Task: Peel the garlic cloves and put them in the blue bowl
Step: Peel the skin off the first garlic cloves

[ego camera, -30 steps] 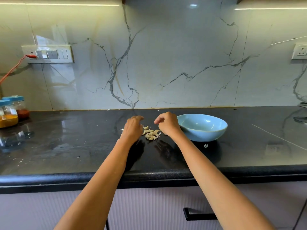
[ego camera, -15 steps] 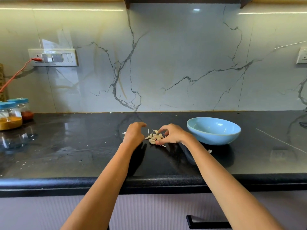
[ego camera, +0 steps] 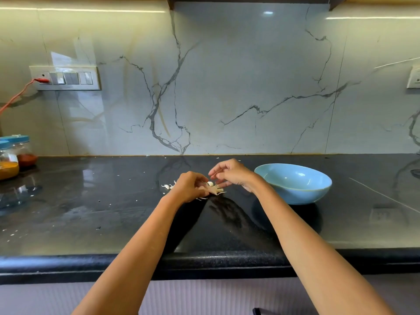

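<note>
Two bare forearms reach forward from the bottom of the view, crossing the rounded front edge of the glossy black stone countertop (ego camera: 113,214) toward its middle. The left hand (ego camera: 189,187) hovers just above the surface with its fingers curled inward, and it seems to pinch a small white garlic clove (ego camera: 210,184) at its fingertips, though the contact is too small to tell for certain. The right hand (ego camera: 231,175) sits just beside it, slightly higher, with thumb and forefinger brought close together near that clove and the other fingers loosely bent; whether it grips anything cannot be told. Beneath and between the hands lies a small heap of pale garlic cloves and papery skins (ego camera: 216,190) on the counter, with a few more white pieces (ego camera: 167,186) just left of the left hand. Tiny white flecks of skin are scattered over the counter's left part. The round pale-blue ceramic bowl (ego camera: 295,192) stands on the counter to the right of the right hand, near it but apart, and no clove can be made out inside it. At the far left edge stand two clear jars with blue lids (ego camera: 13,155), one holding yellow powder and one red. Behind everything rises the white marble-patterned backsplash (ego camera: 227,87), carrying a switch panel (ego camera: 68,78) with a red plug and orange cord on the left.
</note>
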